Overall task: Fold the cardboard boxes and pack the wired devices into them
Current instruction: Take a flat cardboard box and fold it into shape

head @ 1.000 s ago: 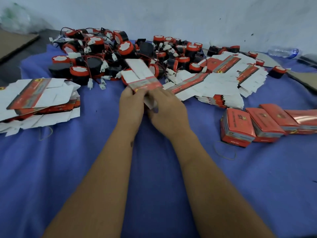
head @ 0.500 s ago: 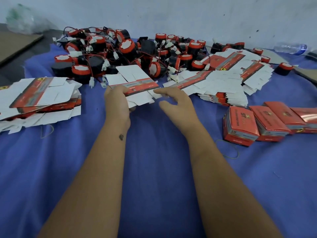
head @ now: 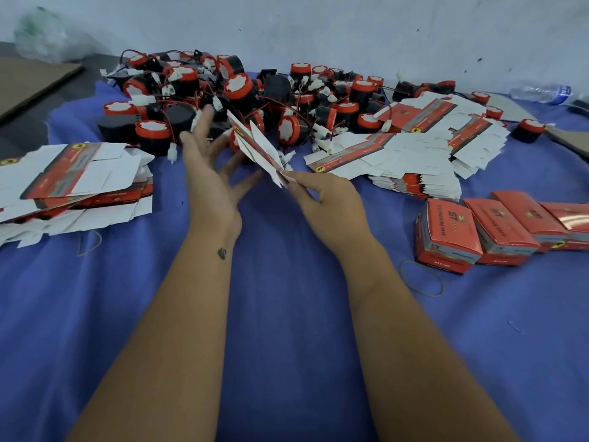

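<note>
My right hand [head: 322, 194] pinches the near corner of a flat red-and-white cardboard box blank [head: 258, 148], which stands tilted on edge above the blue cloth. My left hand [head: 207, 173] is spread beside it with straight fingers, fingertips close to the blank's left face. Behind them lies a heap of red-and-black wired devices [head: 255, 97] with white plugs. A stack of flat blanks [head: 73, 177] lies at the left. Another spread of flat blanks [head: 414, 151] lies at the right.
Several folded red boxes [head: 452, 234] stand in a row at the right. A rubber band [head: 422, 279] lies in front of them, another [head: 89, 244] by the left stack. A plastic bottle [head: 541, 90] lies at the far right by the wall. Brown cardboard [head: 32, 81] lies far left.
The blank was held flat by my left hand; now my right hand pinches its corner and it stands tilted on edge. My left hand has let go and spread its fingers.
</note>
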The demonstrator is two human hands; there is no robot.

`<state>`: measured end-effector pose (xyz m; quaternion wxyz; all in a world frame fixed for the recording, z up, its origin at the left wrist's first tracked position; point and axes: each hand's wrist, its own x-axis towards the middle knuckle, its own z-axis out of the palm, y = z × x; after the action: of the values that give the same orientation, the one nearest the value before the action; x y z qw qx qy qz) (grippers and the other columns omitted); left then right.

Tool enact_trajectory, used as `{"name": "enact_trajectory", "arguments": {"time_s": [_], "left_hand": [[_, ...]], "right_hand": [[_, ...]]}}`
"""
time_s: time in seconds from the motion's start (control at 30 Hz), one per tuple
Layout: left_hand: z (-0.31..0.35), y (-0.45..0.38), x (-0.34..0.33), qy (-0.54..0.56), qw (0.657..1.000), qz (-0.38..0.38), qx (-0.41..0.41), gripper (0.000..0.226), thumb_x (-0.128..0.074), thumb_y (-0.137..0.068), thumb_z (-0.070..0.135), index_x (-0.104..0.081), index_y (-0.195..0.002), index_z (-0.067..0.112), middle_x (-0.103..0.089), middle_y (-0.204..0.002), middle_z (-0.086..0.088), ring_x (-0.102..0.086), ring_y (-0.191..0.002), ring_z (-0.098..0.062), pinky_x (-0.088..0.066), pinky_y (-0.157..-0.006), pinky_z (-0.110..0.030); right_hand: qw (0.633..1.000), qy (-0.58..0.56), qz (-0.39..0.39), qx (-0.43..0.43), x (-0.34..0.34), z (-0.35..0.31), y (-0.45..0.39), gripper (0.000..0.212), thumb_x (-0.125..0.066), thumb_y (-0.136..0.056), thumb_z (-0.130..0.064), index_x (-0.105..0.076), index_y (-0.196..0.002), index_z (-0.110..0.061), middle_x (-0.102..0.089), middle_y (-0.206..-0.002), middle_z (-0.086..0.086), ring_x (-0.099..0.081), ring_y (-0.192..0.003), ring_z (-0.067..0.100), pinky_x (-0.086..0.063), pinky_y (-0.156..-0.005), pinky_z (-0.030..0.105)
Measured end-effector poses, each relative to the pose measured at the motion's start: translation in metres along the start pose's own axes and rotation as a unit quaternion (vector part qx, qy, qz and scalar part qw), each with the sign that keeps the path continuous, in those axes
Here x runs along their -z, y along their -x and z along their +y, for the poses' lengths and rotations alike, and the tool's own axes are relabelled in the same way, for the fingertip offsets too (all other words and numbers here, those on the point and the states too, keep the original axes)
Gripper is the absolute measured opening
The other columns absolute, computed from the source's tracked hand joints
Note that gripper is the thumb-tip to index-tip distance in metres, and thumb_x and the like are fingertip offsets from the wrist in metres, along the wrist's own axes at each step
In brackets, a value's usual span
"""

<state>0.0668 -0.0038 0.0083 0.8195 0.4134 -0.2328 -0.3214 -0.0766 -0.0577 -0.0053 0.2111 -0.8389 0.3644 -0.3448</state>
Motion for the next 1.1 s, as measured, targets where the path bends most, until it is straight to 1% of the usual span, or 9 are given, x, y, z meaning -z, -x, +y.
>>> {"name": "enact_trajectory", "arguments": {"time_s": [0.13, 0.23, 0.3, 0.43, 0.53, 0.63, 0.8, 0.93, 1.1], "left_hand": [[-0.003, 0.007, -0.007, -0.193, 0.968, -0.022, -0.156, 0.035, -0.03, -0.108, 0.024, -0.05, -0.135, 0.032, -0.03, -0.159, -0.001, -0.027, -0.146, -0.012, -0.029, -0.12, -0.042], [-0.005, 0.012, -0.008, -0.23, 0.95, -0.074, -0.196, 0.035, -0.03, -0.107, 0.026, -0.052, -0.128, 0.041, -0.024, -0.163, -0.001, -0.017, -0.15, -0.009, -0.018, -0.122, -0.029], [-0.006, 0.014, -0.006, -0.27, 0.933, -0.104, -0.215, 0.039, -0.031, -0.103, 0.027, -0.054, -0.135, 0.028, -0.028, -0.161, 0.0, -0.016, -0.151, -0.011, -0.017, -0.121, -0.023], [-0.012, 0.015, -0.007, -0.353, 0.896, -0.189, -0.191, 0.064, -0.047, -0.088, 0.04, -0.037, -0.148, 0.021, -0.024, -0.163, 0.001, -0.01, -0.153, -0.014, -0.013, -0.124, -0.033], [-0.02, 0.016, -0.006, -0.463, 0.825, -0.261, -0.195, 0.097, -0.065, -0.073, 0.053, -0.018, -0.154, 0.028, -0.016, -0.164, 0.002, -0.009, -0.153, -0.016, -0.014, -0.124, -0.041], [-0.024, 0.014, -0.006, -0.506, 0.785, -0.3, -0.195, 0.111, -0.084, -0.069, 0.039, -0.009, -0.151, 0.044, -0.012, -0.165, 0.009, -0.009, -0.152, -0.013, -0.017, -0.123, -0.042], [-0.018, 0.012, -0.007, -0.401, 0.846, -0.282, -0.211, 0.072, -0.068, -0.089, 0.021, -0.034, -0.152, 0.022, -0.037, -0.156, 0.009, -0.03, -0.145, -0.008, -0.029, -0.12, -0.041], [-0.015, 0.014, -0.012, -0.41, 0.847, -0.238, -0.239, 0.062, -0.062, -0.093, 0.029, -0.039, -0.149, 0.016, -0.046, -0.144, 0.008, -0.041, -0.137, -0.012, -0.036, -0.114, -0.041], [-0.013, 0.022, -0.018, -0.258, 0.934, -0.209, -0.129, 0.047, -0.061, -0.092, 0.036, -0.048, -0.137, 0.026, -0.056, -0.137, 0.003, -0.055, -0.125, -0.007, -0.05, -0.101, -0.029]], "right_hand": [[0.997, 0.067, 0.033, 0.029, 0.003, -0.001, 0.0, 0.025, -0.049, -0.102, -0.025, -0.07, -0.115, -0.024, -0.058, -0.077, -0.002, -0.047, -0.072, 0.018, -0.043, -0.064, 0.038], [0.992, 0.106, 0.063, -0.002, 0.002, 0.0, -0.001, 0.025, -0.047, -0.103, -0.028, -0.068, -0.098, -0.016, -0.054, -0.072, -0.005, -0.044, -0.067, 0.018, -0.033, -0.056, 0.034], [0.989, 0.094, 0.102, -0.052, 0.004, 0.001, -0.002, 0.024, -0.046, -0.102, -0.028, -0.062, -0.09, -0.014, -0.046, -0.065, -0.007, -0.041, -0.064, 0.017, -0.025, -0.052, 0.033], [0.963, -0.043, 0.217, -0.152, 0.008, 0.001, -0.005, 0.03, -0.051, -0.098, -0.026, -0.051, -0.07, -0.017, -0.052, -0.063, -0.003, -0.043, -0.06, 0.014, -0.033, -0.055, 0.032], [0.916, -0.186, 0.293, -0.203, 0.013, -0.003, -0.007, 0.027, -0.054, -0.096, -0.019, -0.06, -0.071, -0.013, -0.067, -0.07, 0.003, -0.063, -0.071, 0.02, -0.052, -0.068, 0.039], [0.864, -0.323, 0.317, -0.221, 0.015, -0.003, -0.007, 0.024, -0.054, -0.094, -0.009, -0.06, -0.071, -0.008, -0.066, -0.065, 0.004, -0.069, -0.065, 0.018, -0.059, -0.074, 0.041], [0.815, -0.404, 0.332, -0.249, 0.019, 0.0, -0.011, 0.028, -0.053, -0.091, -0.004, -0.053, -0.062, -0.009, -0.057, -0.051, -0.001, -0.056, -0.058, 0.021, -0.049, -0.063, 0.036], [0.825, -0.411, 0.323, -0.217, 0.021, -0.003, -0.006, 0.027, -0.052, -0.088, -0.001, -0.049, -0.062, -0.011, -0.048, -0.057, -0.002, -0.04, -0.057, 0.013, -0.037, -0.056, 0.025], [0.844, -0.454, 0.188, -0.215, 0.024, -0.012, -0.024, 0.02, -0.053, -0.09, -0.017, -0.061, -0.106, -0.008, -0.061, -0.099, 0.005, -0.056, -0.09, 0.018, -0.045, -0.072, 0.026]]}}
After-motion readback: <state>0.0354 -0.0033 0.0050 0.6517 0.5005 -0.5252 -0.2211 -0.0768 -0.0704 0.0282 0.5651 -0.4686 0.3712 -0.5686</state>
